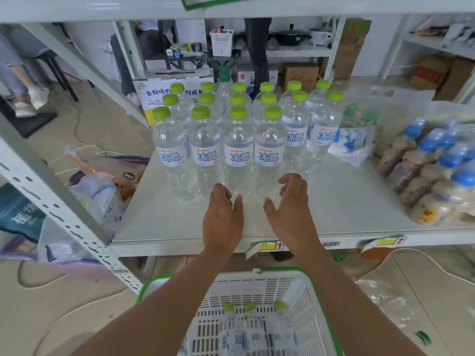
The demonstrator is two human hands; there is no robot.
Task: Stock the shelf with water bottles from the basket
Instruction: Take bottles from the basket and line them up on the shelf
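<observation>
Several clear water bottles (237, 147) with green caps stand in rows on the white shelf (347, 209). My left hand (223, 219) and my right hand (291, 204) hover just in front of the front row, fingers loosely curved, holding nothing. Below, a white basket (305, 291) with a green rim holds three more green-capped bottles (250, 330), lying between my forearms.
Packs of blue-capped drinks (437, 173) fill the shelf's right side, and a plastic bag (357, 134) sits behind them. A perforated upright post (51, 201) stands at left. Bags (102, 191) lie on the floor to the left; boxes and a person's legs are beyond the shelf.
</observation>
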